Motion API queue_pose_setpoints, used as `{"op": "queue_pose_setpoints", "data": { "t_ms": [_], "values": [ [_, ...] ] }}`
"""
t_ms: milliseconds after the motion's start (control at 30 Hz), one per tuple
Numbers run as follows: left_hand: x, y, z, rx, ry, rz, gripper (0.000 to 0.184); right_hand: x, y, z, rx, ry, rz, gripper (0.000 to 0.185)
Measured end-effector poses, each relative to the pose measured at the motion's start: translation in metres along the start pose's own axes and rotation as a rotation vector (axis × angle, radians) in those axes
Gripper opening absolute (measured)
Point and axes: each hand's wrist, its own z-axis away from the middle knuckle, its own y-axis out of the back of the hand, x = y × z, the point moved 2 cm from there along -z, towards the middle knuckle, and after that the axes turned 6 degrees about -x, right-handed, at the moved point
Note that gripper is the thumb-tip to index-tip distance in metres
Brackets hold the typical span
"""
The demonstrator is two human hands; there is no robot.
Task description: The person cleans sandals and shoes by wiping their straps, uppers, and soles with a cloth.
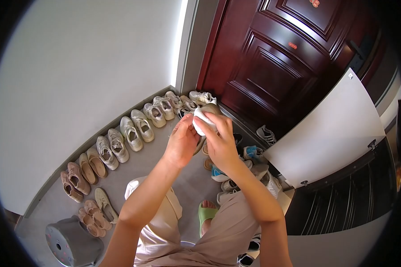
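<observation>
Both my hands meet in front of me, above the floor. A white cloth [202,123] is bunched in my right hand [222,137], its fingers curled over it. My left hand [181,143] is closed, palm turned inward, beside the cloth. Between and behind the hands shows part of a tan-brown shoe [212,108], which my left hand appears to grip. The hands and cloth cover most of that shoe, and the left fingertips are partly hidden.
Several pairs of shoes [130,133] line the left wall; more shoes [254,153] crowd the right. A grey stool [73,242] stands lower left. On the right, a shoe cabinet's white door [327,133] hangs open. Behind is a dark red door [272,66]. My foot wears a green slipper [206,212].
</observation>
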Motion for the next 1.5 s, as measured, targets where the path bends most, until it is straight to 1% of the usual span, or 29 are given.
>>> {"op": "queue_pose_setpoints", "data": {
  "t_ms": [67,133,200,267,333,400,467,533,600,667,700,800,833,867,933,967,1000,1067,1100,1167,1200,1267,1333,1433,1467,1500],
  "values": [
    [0.0,0.004,0.0,-0.09,0.068,-0.038,0.026,0.006,0.002,0.002,0.084,-0.091,0.054,0.048],
    [-0.001,-0.006,0.003,-0.084,0.054,-0.06,0.027,0.012,0.004,0.0,0.16,-0.206,0.038,0.05],
    [-0.001,-0.01,0.004,-0.077,0.037,-0.08,0.028,0.007,0.003,-0.001,0.167,-0.227,0.017,0.048],
    [0.0,-0.004,0.002,-0.075,0.026,-0.084,0.029,0.0,-0.004,-0.001,0.133,-0.139,0.007,0.047],
    [0.002,-0.004,0.002,-0.077,0.018,-0.092,0.03,-0.004,-0.007,0.0,0.046,-0.015,-0.023,0.047],
    [0.005,-0.006,0.003,-0.08,-0.005,-0.053,0.033,-0.002,-0.008,0.0,0.019,0.011,-0.02,0.047],
    [0.006,-0.005,0.002,-0.089,0.014,-0.056,0.034,0.003,0.0,-0.002,0.119,-0.072,0.071,0.048],
    [0.008,-0.011,0.002,-0.114,0.006,-0.027,0.036,0.011,0.005,-0.004,0.169,-0.186,0.027,0.05],
    [0.006,-0.009,0.002,-0.146,0.008,0.005,0.033,0.009,0.001,-0.002,0.159,-0.201,0.024,0.048],
    [0.0,-0.006,0.001,-0.159,-0.079,-0.077,0.028,-0.002,-0.001,-0.002,0.115,-0.112,0.033,0.047],
    [0.002,-0.003,-0.001,-0.136,-0.041,-0.054,0.023,-0.005,-0.002,-0.001,0.091,-0.084,0.009,0.047],
    [0.003,-0.004,0.002,-0.095,-0.015,-0.071,0.02,0.002,0.003,-0.001,0.063,-0.023,0.012,0.049],
    [0.004,-0.003,0.001,-0.149,0.004,-0.054,0.021,0.008,0.006,0.001,0.108,-0.074,0.038,0.05],
    [0.004,0.0,0.002,-0.146,0.002,-0.053,0.021,0.014,0.008,0.003,0.152,-0.123,0.063,0.051],
    [-0.002,0.007,0.003,-0.175,0.012,-0.011,0.02,0.017,0.011,0.002,0.166,-0.206,0.057,0.052],
    [-0.008,0.01,0.003,-0.153,0.029,-0.05,0.024,0.016,0.01,0.004,0.157,-0.188,0.041,0.051],
    [-0.007,0.002,0.004,-0.156,0.03,-0.051,0.024,0.013,0.007,0.006,0.148,-0.17,0.025,0.051],
    [-0.001,-0.017,0.008,-0.114,0.05,-0.118,0.031,0.001,0.006,0.003,0.112,-0.13,0.008,0.051],
    [-0.002,-0.016,0.007,-0.155,0.048,-0.16,0.04,0.0,0.006,0.002,0.098,-0.107,-0.038,0.051],
    [-0.003,-0.015,0.006,-0.144,0.042,-0.14,0.041,0.006,0.007,0.004,0.069,-0.067,-0.066,0.054],
    [-0.001,-0.017,0.006,-0.128,0.032,-0.12,0.042,0.011,0.01,0.006,0.089,-0.065,0.012,0.056],
    [0.001,-0.022,0.007,-0.134,0.029,-0.117,0.042,0.019,0.013,0.006,0.144,-0.171,0.054,0.054],
    [0.002,-0.027,0.009,-0.141,0.033,-0.069,0.041,0.015,0.012,0.004,0.168,-0.174,0.046,0.052],
    [-0.002,-0.012,0.005,-0.14,0.033,-0.088,0.042,0.002,0.004,0.006,0.053,0.028,0.038,0.05],
    [-0.003,-0.007,0.004,-0.143,0.038,-0.089,0.042,-0.001,0.003,0.005,0.018,0.049,0.015,0.049],
    [0.0,-0.008,0.003,-0.153,0.051,-0.102,0.04,0.002,0.005,0.007,0.04,0.05,0.023,0.049]
  ]
}}
